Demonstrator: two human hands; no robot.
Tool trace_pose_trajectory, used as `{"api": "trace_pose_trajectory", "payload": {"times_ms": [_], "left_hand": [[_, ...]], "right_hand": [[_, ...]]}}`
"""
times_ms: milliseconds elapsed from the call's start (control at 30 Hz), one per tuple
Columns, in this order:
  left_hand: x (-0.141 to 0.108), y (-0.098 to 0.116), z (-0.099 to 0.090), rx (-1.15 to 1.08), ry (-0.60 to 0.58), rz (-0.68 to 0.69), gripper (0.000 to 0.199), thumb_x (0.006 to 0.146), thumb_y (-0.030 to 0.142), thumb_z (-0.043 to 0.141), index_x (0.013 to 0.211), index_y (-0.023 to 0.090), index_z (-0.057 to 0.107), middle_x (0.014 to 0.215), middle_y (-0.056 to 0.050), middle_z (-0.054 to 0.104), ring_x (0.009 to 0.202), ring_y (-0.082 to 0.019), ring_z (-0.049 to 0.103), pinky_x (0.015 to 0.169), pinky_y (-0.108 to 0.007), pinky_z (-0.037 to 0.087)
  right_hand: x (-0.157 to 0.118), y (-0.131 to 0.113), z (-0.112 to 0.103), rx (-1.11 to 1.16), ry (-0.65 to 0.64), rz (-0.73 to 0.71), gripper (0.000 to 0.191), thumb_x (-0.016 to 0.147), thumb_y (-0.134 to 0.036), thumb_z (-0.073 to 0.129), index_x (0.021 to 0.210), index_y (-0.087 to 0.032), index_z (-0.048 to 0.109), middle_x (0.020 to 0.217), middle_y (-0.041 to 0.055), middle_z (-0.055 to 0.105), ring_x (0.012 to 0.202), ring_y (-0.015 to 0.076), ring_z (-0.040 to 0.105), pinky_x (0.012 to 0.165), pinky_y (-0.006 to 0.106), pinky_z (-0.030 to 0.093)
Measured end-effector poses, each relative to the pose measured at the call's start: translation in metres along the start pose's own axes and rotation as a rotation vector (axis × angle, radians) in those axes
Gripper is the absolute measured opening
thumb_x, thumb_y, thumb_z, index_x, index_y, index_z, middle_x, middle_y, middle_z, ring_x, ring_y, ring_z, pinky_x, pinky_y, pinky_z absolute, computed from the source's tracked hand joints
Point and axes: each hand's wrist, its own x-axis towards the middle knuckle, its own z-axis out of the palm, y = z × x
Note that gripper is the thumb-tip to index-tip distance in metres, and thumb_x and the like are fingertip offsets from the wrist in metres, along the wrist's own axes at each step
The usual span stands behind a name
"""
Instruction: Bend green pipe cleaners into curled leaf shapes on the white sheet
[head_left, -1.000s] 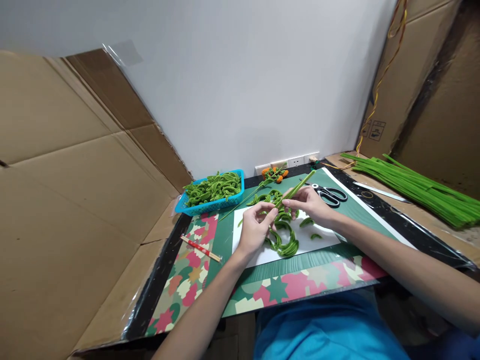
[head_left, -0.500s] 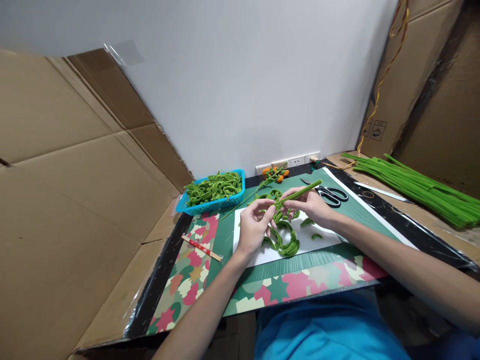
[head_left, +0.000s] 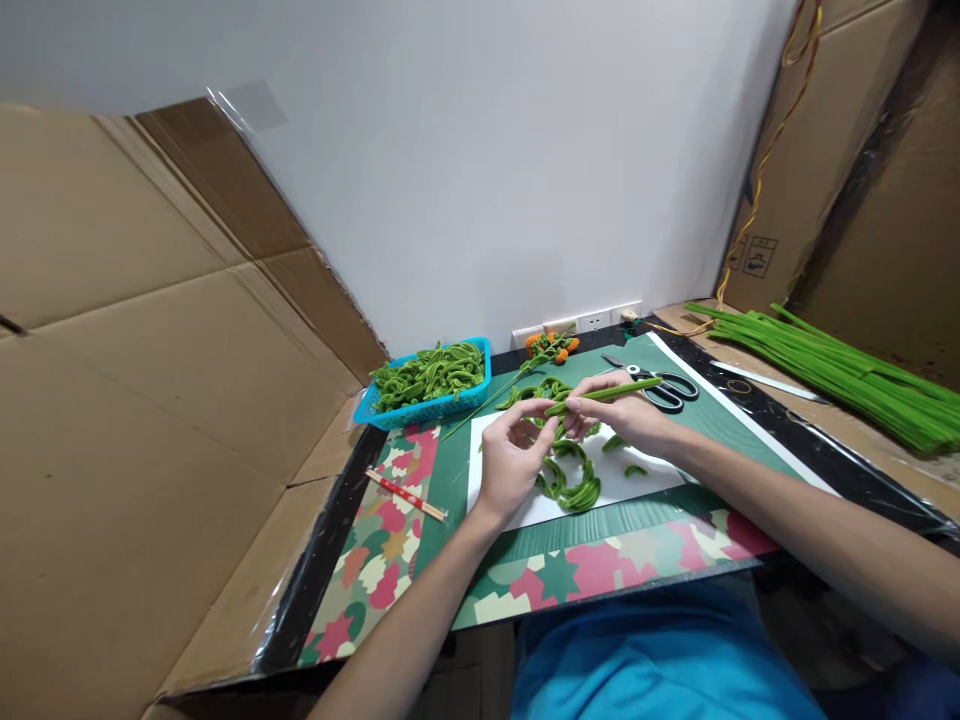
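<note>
Between both hands runs a green fuzzy stem, slanting up to the right. My left hand pinches its lower left end between thumb and fingertips. Just beside it, my right hand grips the stem along its length, the far tip sticking out past the knuckles. Beneath the hands, curled green fuzzy pieces lie on a white sheet, some hidden by the fingers. One small curved piece rests apart on the sheet's right side. Black-handled scissors lie just behind my right hand.
A blue basket of green curled pieces stands at the back left, beside a stem with orange blossoms. Wrapped chopsticks lie at left. Long green stems and a white strip are at right. Cardboard walls flank the table.
The green stem has tilted flatter, and its far tip has shifted right and down over the scissors. My right hand has turned slightly; both hands stay close together.
</note>
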Motion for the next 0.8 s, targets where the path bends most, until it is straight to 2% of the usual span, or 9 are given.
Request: {"api": "trace_pose_trajectory", "payload": {"times_ms": [200,400,633,800], "left_hand": [[-0.0014,0.0008,-0.0014,0.066,0.014,0.032,0.026,0.089,0.034,0.081,0.111,0.020,0.082,0.096,-0.007,0.080,0.063,-0.013,0.070,0.055,-0.021,0.054],[-0.0008,-0.0008,0.0000,-0.045,0.048,-0.034,0.027,0.085,0.036,0.084,0.105,0.018,0.085,0.089,-0.008,0.082,0.057,-0.015,0.070,0.049,-0.024,0.055],[-0.0012,-0.0003,-0.0006,-0.029,0.111,0.069,0.016,0.084,0.029,0.084,0.097,0.020,0.087,0.087,-0.007,0.083,0.061,-0.017,0.073,0.054,-0.025,0.060],[-0.0004,-0.0022,0.0005,-0.058,0.152,0.065,0.015,0.084,0.025,0.084,0.097,0.020,0.088,0.083,-0.007,0.083,0.052,-0.014,0.069,0.048,-0.022,0.058]], "right_hand": [[-0.0011,0.0012,0.0028,0.094,0.015,0.067,0.030,0.085,-0.045,0.085,0.081,-0.016,0.077,0.073,0.0075,0.079,0.060,0.0186,0.075,0.057,0.029,0.062],[-0.0008,0.0005,0.0040,0.165,0.002,0.093,0.032,0.082,-0.045,0.088,0.080,-0.016,0.075,0.073,0.0065,0.079,0.061,0.0182,0.074,0.056,0.027,0.061],[-0.0018,-0.0008,0.0063,0.185,-0.037,0.135,0.034,0.081,-0.047,0.088,0.079,-0.015,0.075,0.073,0.0078,0.079,0.059,0.0187,0.075,0.054,0.027,0.060],[-0.0021,-0.0006,0.0098,0.190,-0.013,0.122,0.037,0.079,-0.048,0.090,0.077,-0.015,0.075,0.071,0.0073,0.079,0.057,0.0185,0.074,0.051,0.026,0.060]]}}
